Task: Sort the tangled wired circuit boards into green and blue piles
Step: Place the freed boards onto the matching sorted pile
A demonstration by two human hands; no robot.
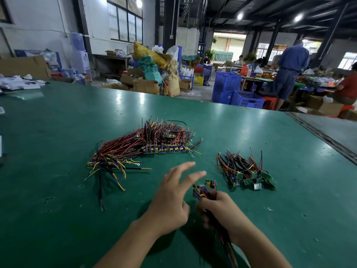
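A big tangle of blue wired circuit boards [146, 146] with red, black and yellow wires lies mid-table. To its right sits a smaller pile of green boards [249, 174] with their wires pointing away from me. My right hand [222, 211] grips a small bundle of wired boards [203, 189] by their wires, the boards sticking up above the fist and the wires trailing down toward me. My left hand [173, 196] hovers just left of that bundle, fingers spread and straight, holding nothing.
The green table [58, 117] stretches wide on all sides; its right edge has a metal rail [324, 136]. Beyond the far edge stand blue crates [237, 91], cardboard boxes and people working at other tables.
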